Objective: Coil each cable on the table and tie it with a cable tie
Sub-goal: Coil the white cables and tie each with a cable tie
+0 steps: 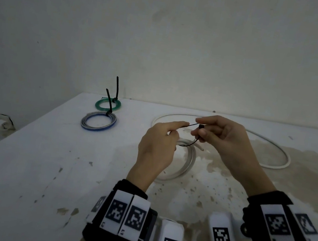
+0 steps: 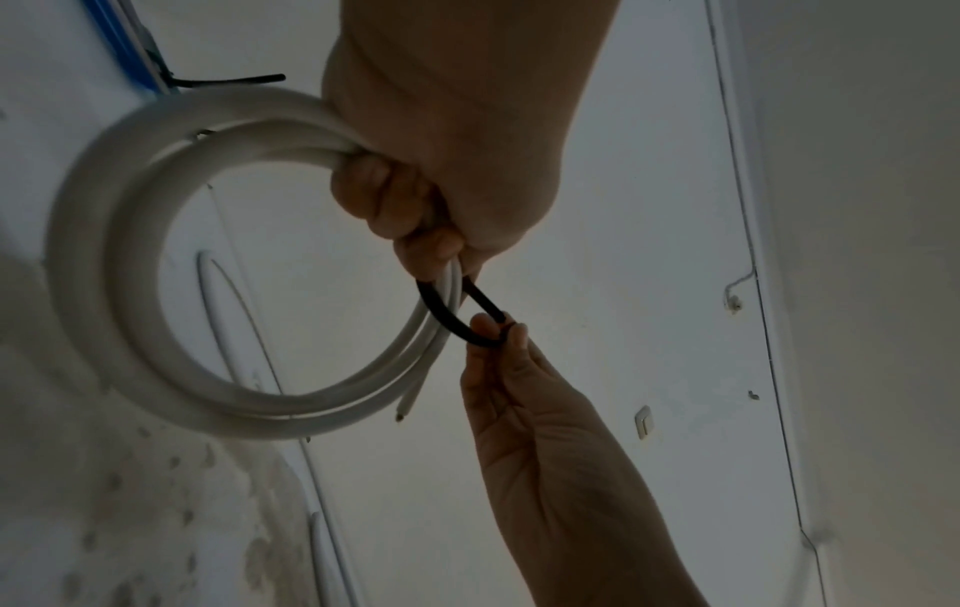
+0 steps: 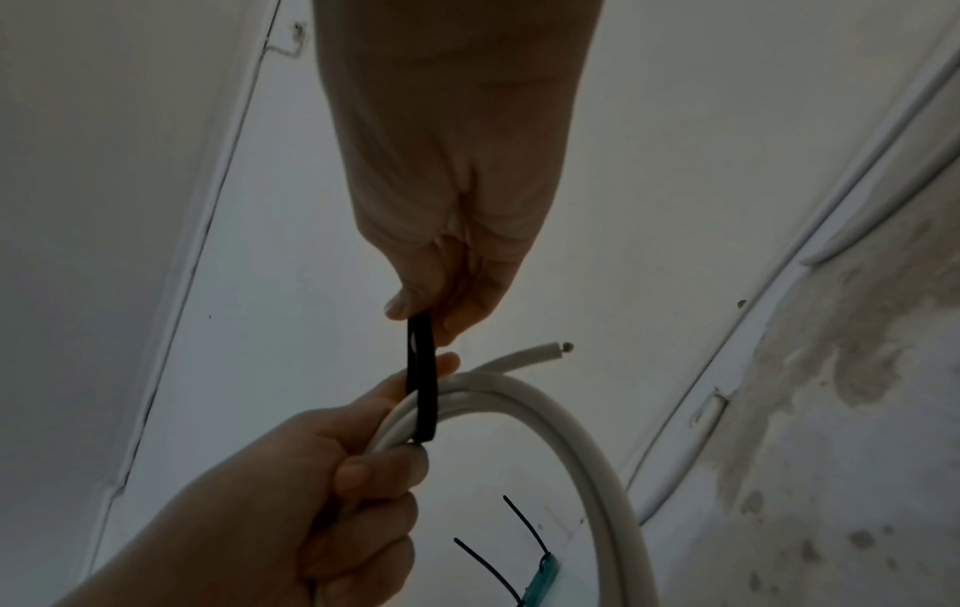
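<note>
The left hand (image 1: 156, 144) grips the coiled white cable (image 2: 129, 254), lifted just above the desk (image 1: 44, 165), its fingers (image 2: 364, 185) curled round the bundled turns. A black cable tie (image 3: 421, 394) loops round those turns. The right hand (image 1: 223, 138) pinches the tie's head between thumb and fingers. At 10 o'clock, well apart, lie a tied green coil (image 1: 108, 104) and blue-grey coil (image 1: 98, 121).

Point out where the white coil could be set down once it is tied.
Bare table lies left of the left hand, in front of the blue-grey coil and green coil. To the right of the right hand it is crowded: a loose white cable sprawls across there.
</note>
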